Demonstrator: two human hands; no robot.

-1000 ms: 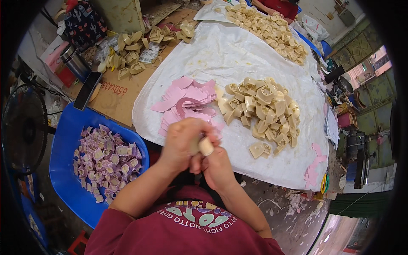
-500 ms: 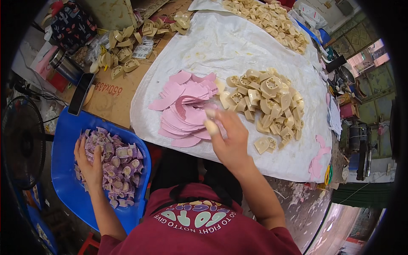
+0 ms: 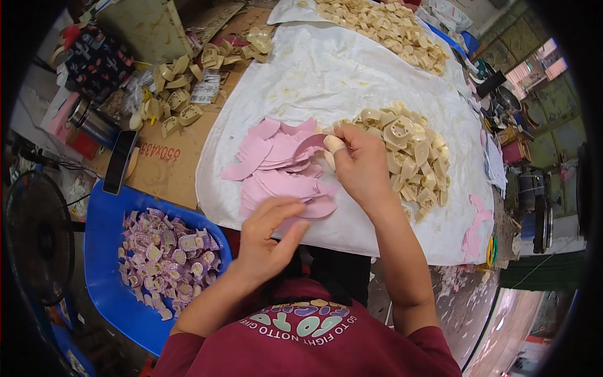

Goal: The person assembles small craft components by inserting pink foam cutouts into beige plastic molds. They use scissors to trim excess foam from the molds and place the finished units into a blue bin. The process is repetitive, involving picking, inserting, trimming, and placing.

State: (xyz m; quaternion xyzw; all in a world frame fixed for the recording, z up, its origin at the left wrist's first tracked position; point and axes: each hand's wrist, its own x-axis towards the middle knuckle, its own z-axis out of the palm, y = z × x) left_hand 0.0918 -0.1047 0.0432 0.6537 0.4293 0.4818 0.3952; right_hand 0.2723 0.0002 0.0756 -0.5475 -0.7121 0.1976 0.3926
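Observation:
My right hand [image 3: 359, 164] is over the seam between a pile of pink flat sheets [image 3: 281, 168] and a heap of cream-coloured moulded pieces [image 3: 409, 154]. It pinches a curled pink sheet [image 3: 312, 143] between taped fingertips and seems to hold a cream piece too. My left hand [image 3: 270, 235] hovers with fingers spread just below the pink pile, near the front edge of the white cloth [image 3: 326, 75], holding nothing.
A blue tub [image 3: 107, 283] of purple-wrapped pieces sits at the lower left. Cardboard [image 3: 169, 160] with more cream pieces [image 3: 179, 94], a black phone [image 3: 119, 162] and a metal cup [image 3: 91, 122] lie to the left. A second cream heap [image 3: 383, 25] lies far back. A fan [image 3: 34, 239] stands at left.
Both hands were together on a cream piece; the left went to the blue tub and has come back to the cloth's edge. The right reached forward and now pinches a pink sheet.

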